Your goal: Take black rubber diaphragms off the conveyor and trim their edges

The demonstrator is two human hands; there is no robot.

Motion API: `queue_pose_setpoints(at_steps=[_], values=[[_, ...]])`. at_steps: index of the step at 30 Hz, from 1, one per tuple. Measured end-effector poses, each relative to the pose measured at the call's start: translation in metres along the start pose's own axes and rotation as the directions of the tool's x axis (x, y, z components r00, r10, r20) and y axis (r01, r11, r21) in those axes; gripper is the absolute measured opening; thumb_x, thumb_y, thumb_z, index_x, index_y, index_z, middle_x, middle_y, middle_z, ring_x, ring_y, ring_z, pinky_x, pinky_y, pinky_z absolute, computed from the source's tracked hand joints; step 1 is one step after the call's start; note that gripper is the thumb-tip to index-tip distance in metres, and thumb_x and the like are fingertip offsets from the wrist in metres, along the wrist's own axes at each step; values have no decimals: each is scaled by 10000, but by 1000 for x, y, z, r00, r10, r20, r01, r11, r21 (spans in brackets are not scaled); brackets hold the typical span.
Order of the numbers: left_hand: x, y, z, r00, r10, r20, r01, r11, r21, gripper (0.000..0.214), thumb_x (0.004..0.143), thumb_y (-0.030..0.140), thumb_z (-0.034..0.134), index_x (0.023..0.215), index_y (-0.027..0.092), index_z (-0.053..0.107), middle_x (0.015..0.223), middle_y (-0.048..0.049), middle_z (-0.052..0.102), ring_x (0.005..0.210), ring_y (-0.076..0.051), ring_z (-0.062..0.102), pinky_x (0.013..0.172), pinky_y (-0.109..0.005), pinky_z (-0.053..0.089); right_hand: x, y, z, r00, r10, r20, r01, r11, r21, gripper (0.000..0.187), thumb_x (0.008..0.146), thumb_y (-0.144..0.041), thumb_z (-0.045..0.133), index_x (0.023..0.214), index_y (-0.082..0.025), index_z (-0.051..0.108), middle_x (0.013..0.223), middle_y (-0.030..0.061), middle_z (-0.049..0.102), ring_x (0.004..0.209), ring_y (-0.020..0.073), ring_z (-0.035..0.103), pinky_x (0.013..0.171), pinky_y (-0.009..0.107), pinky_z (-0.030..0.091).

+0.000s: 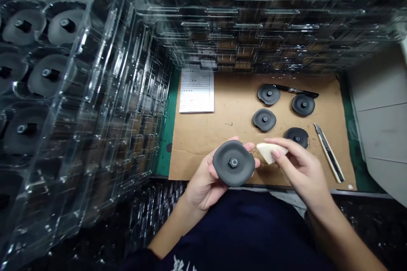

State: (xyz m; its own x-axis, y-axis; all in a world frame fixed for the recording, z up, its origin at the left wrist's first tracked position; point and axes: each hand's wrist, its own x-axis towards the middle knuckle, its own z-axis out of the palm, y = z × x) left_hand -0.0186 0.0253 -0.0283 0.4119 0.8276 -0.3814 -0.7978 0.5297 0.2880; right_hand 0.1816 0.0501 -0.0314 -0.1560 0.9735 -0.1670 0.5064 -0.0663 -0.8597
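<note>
My left hand (203, 182) grips a dark grey, rounded-square plastic part (229, 173) by its edges, its short central post facing up at me. Pinched between the thumb and fingers of my right hand (302, 165) is a small cream-white wedge, like a piece of sponge (266, 151). The wedge is just right of the held part, with a small gap between them. Beyond my hands, several similar grey parts (264, 120) lie on a cardboard sheet (219, 131). One of them (297, 136) is partly hidden behind my right hand.
A black marker (294, 90) lies by the far parts, and a utility knife (329, 152) at the right. A printed paper (197, 93) rests at the cardboard's far left. High stacks of clear plastic trays (117, 93) wall in the left and back; the left top tray holds similar parts.
</note>
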Motion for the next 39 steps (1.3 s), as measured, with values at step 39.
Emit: queue_pose_setpoints(at_steps=[39], values=[[-16,10,-26,884,455,-109,-423,877,228,576,632,344,784,1173,324,588,1251,-10,595,1117,-251,583,969,-335,469,-29,-58,23,956,-119,268,123,992,3,228,858,-199,554,1048,-287,644,957,-14,685,796,128,623,617,217,473]])
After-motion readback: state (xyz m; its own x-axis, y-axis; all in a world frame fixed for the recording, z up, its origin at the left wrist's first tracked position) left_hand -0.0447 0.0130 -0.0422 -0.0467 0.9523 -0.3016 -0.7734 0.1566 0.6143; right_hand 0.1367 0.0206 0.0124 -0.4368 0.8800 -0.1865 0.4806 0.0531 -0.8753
